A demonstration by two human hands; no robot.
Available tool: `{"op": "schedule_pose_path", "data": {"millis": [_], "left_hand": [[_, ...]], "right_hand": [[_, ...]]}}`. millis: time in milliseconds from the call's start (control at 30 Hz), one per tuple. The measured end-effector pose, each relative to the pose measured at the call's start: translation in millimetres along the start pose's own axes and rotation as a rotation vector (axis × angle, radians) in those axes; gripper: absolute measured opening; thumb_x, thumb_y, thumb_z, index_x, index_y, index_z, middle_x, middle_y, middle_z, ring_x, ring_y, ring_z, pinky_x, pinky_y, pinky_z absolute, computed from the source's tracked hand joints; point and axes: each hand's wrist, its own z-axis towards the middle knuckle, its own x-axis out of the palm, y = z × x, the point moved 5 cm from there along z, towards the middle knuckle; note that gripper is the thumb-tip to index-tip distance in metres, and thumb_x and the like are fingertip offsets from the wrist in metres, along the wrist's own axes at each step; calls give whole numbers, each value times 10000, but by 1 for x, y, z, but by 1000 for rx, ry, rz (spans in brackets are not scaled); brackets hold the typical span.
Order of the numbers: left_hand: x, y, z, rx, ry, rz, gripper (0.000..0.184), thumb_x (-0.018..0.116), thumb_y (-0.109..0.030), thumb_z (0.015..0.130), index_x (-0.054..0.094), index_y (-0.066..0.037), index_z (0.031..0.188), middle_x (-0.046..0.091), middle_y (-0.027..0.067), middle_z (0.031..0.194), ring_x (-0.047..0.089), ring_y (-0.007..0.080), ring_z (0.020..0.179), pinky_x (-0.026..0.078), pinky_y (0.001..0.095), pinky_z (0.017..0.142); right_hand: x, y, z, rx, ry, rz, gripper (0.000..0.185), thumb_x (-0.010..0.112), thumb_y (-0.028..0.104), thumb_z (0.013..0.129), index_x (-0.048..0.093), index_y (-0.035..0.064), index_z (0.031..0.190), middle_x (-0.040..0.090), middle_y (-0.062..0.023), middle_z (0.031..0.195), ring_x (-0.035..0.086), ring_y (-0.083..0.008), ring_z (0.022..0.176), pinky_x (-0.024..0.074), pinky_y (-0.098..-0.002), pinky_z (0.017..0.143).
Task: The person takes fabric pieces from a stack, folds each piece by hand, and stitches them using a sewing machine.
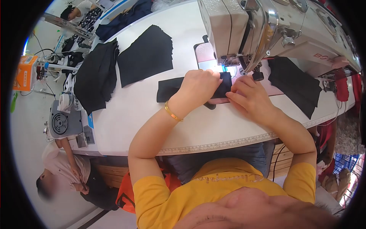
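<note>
A folded strip of black fabric [167, 90] lies across the sewing machine bed, its right end below the lit needle area. My left hand [200, 87] rests on the strip with its fingers curled together at the upper edge, just left of the presser foot [244, 71]. At the right end of the same strip, my right hand [249, 95] has its thumb and fingers pinched on the cloth edge. The fabric between my hands is partly hidden by my left hand.
Black cut pieces [146, 55] and a black stack [97, 76] lie on the left of the table. Another black piece [295, 82] is at the right, beneath the machine arm [297, 49]. A seated person [66, 168] is at lower left, another person at upper left.
</note>
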Motion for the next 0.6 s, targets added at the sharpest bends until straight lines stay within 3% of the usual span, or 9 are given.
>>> {"op": "schedule_pose_path", "data": {"millis": [233, 600], "left_hand": [[3, 3, 7, 24, -43, 23, 253, 591, -304, 916, 603, -108, 756, 594, 64, 573, 634, 234, 535, 475, 338, 499], [5, 6, 10, -31, -89, 57, 330, 573, -315, 926, 601, -113, 667, 587, 65, 540, 621, 237, 497, 456, 337, 461]], "right_hand": [[-2, -1, 0, 30, -2, -8, 234, 738, 84, 713, 664, 67, 934, 576, -46, 899, 561, -238, 900, 437, -344, 615], [-2, -5, 4, 56, -23, 4, 246, 746, 86, 716, 669, 52, 947, 591, -53, 957, 575, -241, 933, 475, -335, 628]]}}
